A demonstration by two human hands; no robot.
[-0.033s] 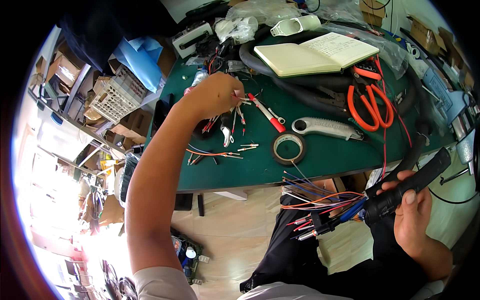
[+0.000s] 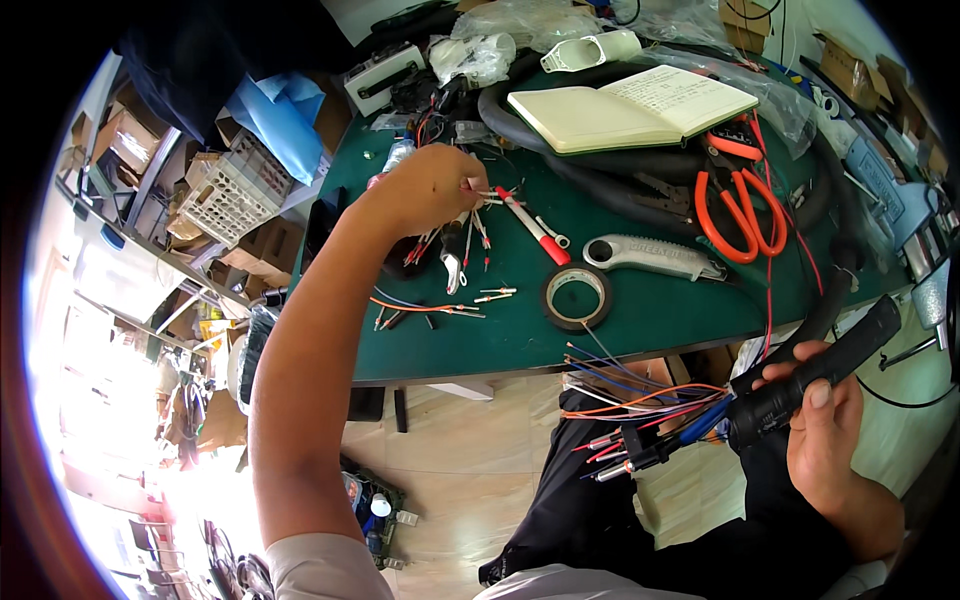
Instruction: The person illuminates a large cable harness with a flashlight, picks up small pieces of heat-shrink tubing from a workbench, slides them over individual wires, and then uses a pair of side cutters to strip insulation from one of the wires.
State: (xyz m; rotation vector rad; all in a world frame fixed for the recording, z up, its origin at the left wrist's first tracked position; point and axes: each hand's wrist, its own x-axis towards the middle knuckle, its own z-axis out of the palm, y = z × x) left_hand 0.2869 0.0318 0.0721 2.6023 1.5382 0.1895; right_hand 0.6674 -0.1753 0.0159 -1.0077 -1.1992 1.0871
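Observation:
My left hand is curled with fingers pinched among short red-tipped wires at the table's back middle; what it grips is mostly hidden. Beside it lie a red-and-white pen-like tool and small metal terminals. My right hand grips a black cylindrical cable housing beyond the table's front edge, over my lap. Many coloured wires fan leftward from it, with a black fitting and metal pins among them.
The green table holds a tape roll, grey utility knife, orange-handled cutters, open notebook, thick black hose and plastic bags. Cluttered shelving with a white crate stands left.

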